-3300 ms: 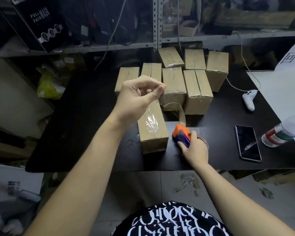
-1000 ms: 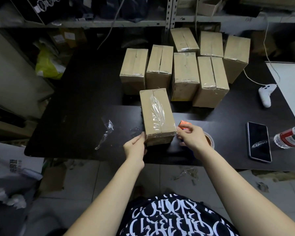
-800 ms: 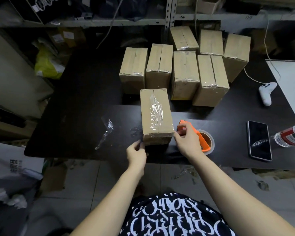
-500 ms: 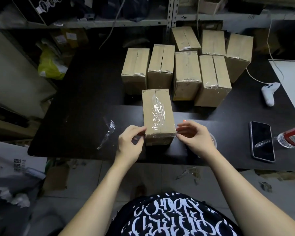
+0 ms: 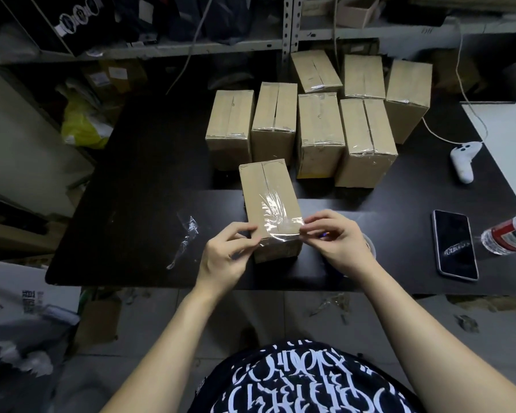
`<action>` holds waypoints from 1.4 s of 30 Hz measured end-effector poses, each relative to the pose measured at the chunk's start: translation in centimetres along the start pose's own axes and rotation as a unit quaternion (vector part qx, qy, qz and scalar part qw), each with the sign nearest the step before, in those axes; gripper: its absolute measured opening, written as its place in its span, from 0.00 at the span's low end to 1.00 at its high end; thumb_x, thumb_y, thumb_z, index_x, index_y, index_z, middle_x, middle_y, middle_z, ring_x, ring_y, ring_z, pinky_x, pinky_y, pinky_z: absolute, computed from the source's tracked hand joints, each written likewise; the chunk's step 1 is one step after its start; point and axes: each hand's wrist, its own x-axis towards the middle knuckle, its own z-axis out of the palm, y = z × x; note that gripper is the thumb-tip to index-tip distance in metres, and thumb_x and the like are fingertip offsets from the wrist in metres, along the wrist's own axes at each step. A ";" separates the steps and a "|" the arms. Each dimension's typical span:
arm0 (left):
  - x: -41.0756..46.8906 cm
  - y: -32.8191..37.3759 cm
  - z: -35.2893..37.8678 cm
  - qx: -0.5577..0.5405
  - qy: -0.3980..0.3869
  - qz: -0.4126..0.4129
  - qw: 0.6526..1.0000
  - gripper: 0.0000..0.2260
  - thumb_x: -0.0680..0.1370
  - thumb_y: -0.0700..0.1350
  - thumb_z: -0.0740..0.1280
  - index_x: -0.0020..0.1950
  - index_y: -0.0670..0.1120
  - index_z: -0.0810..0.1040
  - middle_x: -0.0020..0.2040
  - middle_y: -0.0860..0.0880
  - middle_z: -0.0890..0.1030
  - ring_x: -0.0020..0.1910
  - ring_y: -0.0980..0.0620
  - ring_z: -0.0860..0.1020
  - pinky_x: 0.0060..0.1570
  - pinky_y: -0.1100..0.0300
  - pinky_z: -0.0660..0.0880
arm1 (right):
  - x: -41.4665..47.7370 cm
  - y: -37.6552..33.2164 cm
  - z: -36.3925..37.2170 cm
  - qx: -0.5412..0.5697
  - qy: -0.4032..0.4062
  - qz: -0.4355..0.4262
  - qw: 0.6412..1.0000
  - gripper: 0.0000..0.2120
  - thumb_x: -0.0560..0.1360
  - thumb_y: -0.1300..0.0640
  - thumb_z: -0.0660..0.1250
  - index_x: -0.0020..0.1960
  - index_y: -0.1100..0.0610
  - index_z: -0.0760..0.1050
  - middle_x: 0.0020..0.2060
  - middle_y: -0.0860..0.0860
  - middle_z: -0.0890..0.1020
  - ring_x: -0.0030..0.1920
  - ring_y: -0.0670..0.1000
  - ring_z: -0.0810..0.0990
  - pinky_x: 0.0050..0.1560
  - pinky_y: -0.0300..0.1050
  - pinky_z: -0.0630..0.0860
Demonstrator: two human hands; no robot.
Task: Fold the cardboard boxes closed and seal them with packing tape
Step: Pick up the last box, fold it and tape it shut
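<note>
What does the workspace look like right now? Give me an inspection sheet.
Surface: black table, boxes grouped at its back.
Job's things: near box with clear tape over its near end; seven taped boxes behind.
Clutter: tape scrap, phone, bottle, white controller.
Grips: left grip and right grip pinch the clear tape at the near box's near corners.
Cables: white cable leads from the white controller toward the back.
Surroundings: metal shelving, yellow bag at left.
</note>
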 end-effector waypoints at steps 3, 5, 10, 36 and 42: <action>0.3 0.1 0.4 0.010 0.023 0.011 1.000 0.05 0.78 0.34 0.74 0.52 0.38 0.88 0.58 0.45 0.84 0.43 0.49 0.84 0.44 0.49 0.81 | 0.4 -0.1 -0.2 -0.016 0.014 -0.029 0.999 0.04 0.71 0.66 0.78 0.45 0.60 0.87 0.51 0.52 0.85 0.49 0.46 0.85 0.48 0.34 0.79; 0.4 0.0 0.7 0.017 0.031 0.017 0.999 0.05 0.78 0.35 0.73 0.52 0.38 0.87 0.58 0.44 0.84 0.43 0.49 0.84 0.44 0.49 0.82 | 0.4 0.1 -0.3 -0.016 0.016 -0.026 0.999 0.03 0.71 0.66 0.78 0.43 0.60 0.87 0.51 0.52 0.85 0.48 0.45 0.85 0.47 0.34 0.79; -0.5 -0.6 1.5 0.042 0.042 0.030 0.998 0.06 0.79 0.35 0.72 0.53 0.37 0.87 0.59 0.44 0.84 0.43 0.50 0.85 0.44 0.48 0.82 | -0.3 1.0 0.0 -0.053 0.019 -0.027 0.998 0.07 0.72 0.65 0.79 0.42 0.54 0.87 0.51 0.51 0.84 0.48 0.48 0.84 0.46 0.49 0.83; 0.5 0.5 1.3 0.043 0.038 -0.030 0.998 0.03 0.74 0.38 0.79 0.46 0.41 0.88 0.45 0.49 0.82 0.52 0.55 0.84 0.46 0.53 0.83 | 0.7 1.1 -0.1 -0.037 0.010 0.084 0.996 0.13 0.65 0.55 0.85 0.43 0.53 0.82 0.39 0.50 0.86 0.42 0.51 0.87 0.49 0.52 0.85; 0.8 -0.5 0.8 0.043 0.008 0.026 0.999 0.06 0.74 0.36 0.79 0.50 0.39 0.88 0.47 0.46 0.82 0.49 0.54 0.84 0.49 0.54 0.83 | 0.8 0.9 -0.2 -0.032 0.021 0.089 0.995 0.09 0.66 0.56 0.84 0.40 0.57 0.85 0.37 0.50 0.86 0.40 0.51 0.84 0.46 0.45 0.81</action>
